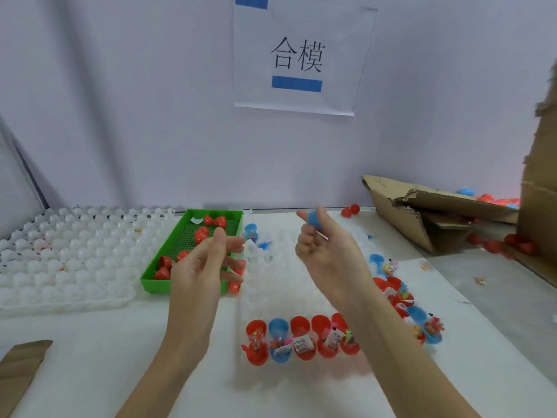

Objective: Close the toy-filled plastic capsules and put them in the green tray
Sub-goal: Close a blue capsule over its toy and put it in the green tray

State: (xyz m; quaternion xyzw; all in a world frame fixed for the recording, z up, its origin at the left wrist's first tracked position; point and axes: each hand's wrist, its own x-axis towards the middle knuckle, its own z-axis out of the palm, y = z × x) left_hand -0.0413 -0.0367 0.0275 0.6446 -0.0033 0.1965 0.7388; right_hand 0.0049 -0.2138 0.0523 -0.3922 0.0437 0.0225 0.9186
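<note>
My right hand is raised above the table and grips a blue capsule between thumb and curled fingers. My left hand hovers in front of the green tray, fingers spread and relaxed, holding nothing. The tray holds several closed red capsules. A row of open red and blue capsules filled with toys sits in a clear mould near me, and more open ones run along its right side behind my right forearm.
A white bumpy mould tray lies left of the green tray. Torn cardboard sits at the right with loose red capsules around it. A paper sign hangs on the wall. A cardboard corner shows at bottom left.
</note>
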